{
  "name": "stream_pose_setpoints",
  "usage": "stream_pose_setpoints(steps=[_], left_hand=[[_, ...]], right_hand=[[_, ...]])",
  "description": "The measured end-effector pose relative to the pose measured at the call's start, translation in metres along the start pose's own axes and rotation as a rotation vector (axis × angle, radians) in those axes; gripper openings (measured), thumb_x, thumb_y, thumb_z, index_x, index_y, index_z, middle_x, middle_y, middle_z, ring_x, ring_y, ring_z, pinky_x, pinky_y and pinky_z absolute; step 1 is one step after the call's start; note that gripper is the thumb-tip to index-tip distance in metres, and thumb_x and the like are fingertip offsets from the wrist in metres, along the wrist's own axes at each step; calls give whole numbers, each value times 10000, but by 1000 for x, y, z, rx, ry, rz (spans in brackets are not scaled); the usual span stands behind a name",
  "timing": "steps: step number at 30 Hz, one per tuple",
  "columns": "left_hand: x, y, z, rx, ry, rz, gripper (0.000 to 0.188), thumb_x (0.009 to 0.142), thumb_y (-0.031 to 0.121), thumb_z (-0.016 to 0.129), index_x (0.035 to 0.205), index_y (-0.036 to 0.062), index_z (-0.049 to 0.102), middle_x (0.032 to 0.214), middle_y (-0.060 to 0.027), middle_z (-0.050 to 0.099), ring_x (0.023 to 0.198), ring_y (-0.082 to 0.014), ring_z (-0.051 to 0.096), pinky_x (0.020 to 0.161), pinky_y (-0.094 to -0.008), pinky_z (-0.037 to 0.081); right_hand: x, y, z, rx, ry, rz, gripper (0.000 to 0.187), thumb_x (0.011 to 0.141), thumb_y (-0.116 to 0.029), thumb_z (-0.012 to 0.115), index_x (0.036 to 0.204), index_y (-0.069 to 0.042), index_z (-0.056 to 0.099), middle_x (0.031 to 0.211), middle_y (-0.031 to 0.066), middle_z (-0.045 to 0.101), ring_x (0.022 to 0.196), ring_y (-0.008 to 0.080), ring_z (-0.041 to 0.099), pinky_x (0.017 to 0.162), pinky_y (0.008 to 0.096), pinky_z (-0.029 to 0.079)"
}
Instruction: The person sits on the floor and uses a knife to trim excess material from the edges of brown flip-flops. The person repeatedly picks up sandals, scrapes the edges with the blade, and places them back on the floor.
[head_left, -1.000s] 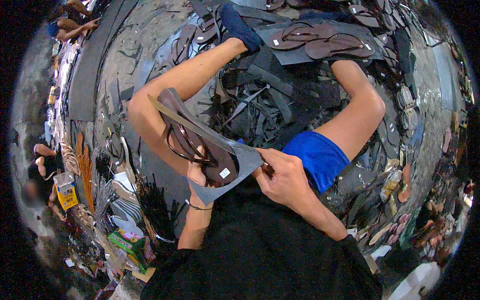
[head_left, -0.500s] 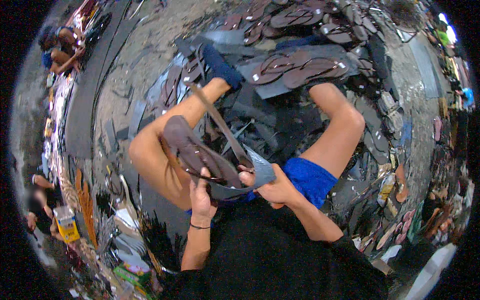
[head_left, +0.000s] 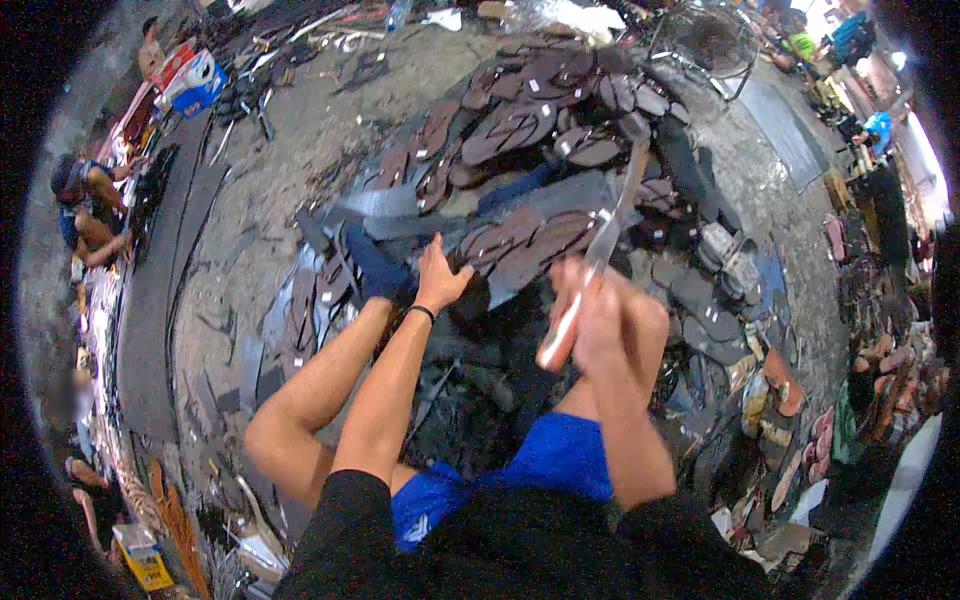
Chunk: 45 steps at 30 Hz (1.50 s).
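Observation:
My right hand (head_left: 597, 318), blurred by motion, grips a knife (head_left: 609, 228) by its brown handle. The long blade slants up and to the right, over the flip-flops. My left hand (head_left: 440, 278) reaches forward between my knees with thumb and forefinger apart, holding nothing that I can see. Just beyond its fingers lie two dark brown flip-flops (head_left: 540, 252) on a grey sheet (head_left: 580, 196). Each has thin dark straps and a small white tag. Whether the left fingers touch the nearer one, I cannot tell.
A heap of brown flip-flops (head_left: 508, 133) lies farther out. Dark scraps (head_left: 440, 375) cover the ground between my legs. Long dark sheets (head_left: 165, 300) stretch along the left, beside a crouching person (head_left: 92, 205). A round fan (head_left: 708, 45) stands at the far right.
The flip-flop and grey strip held between both hands have left them. My left hand has stretched forward; my right has swung the knife from pointing up-left to up-right. The view has tilted outward.

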<state>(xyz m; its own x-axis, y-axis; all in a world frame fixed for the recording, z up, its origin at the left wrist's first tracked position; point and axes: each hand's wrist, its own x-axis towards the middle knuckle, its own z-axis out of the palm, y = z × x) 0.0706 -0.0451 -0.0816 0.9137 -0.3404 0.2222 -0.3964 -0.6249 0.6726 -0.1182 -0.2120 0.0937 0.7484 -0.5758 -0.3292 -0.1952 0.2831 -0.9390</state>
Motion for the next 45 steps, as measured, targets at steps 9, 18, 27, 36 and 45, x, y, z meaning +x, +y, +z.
stream_pose_setpoints(steps=[9, 18, 27, 36, 45], left_hand=[[26, 120, -105, -33, -169, 190, 324, 767, 300, 724, 751, 3, 596, 1221, -197, 592, 1139, -375, 541, 939, -406, 433], [-120, 58, -161, -488, 2, -368, 403, 814, 20, 667, 1159, -14, 460, 1202, -182, 573, 1067, -217, 588, 903, -322, 479], [-177, 109, -146, 514, -77, 160, 569, 633, 87, 715, 1184, 99, 572, 1326, -113, 446, 1236, -347, 387, 988, -408, 382], [-134, 126, -139, 463, -1, 225, 308, 579, 43, 696, 859, 88, 576, 924, -44, 542, 948, -238, 549, 662, -320, 553], [-134, 119, -141, 354, -20, 277, 367, 596, 101, 751, 931, 85, 603, 892, -37, 557, 908, -226, 561, 652, -333, 536]], right_hand=[[-22, 86, 24, 153, 204, 33, 376, 811, -281, 757, 1009, -48, 537, 704, -4, 542, 500, 77, 492, 448, 226, 433], [3, 82, 59, 284, -233, 310, 202, 758, -177, 769, 813, -80, 600, 768, -3, 603, 659, 106, 541, 631, 260, 429], [-4, 93, 52, -27, -332, 279, 306, 848, -184, 677, 1046, 20, 564, 778, 54, 601, 620, 124, 563, 569, 292, 495], [-169, 45, -16, -729, -359, -11, 447, 948, -255, 503, 1314, -40, 361, 981, 309, 604, 883, 482, 606, 747, 498, 498], [-166, 73, 1, -946, -291, -141, 236, 929, -177, 516, 1087, -44, 402, 786, 270, 601, 730, 480, 587, 579, 551, 456]])
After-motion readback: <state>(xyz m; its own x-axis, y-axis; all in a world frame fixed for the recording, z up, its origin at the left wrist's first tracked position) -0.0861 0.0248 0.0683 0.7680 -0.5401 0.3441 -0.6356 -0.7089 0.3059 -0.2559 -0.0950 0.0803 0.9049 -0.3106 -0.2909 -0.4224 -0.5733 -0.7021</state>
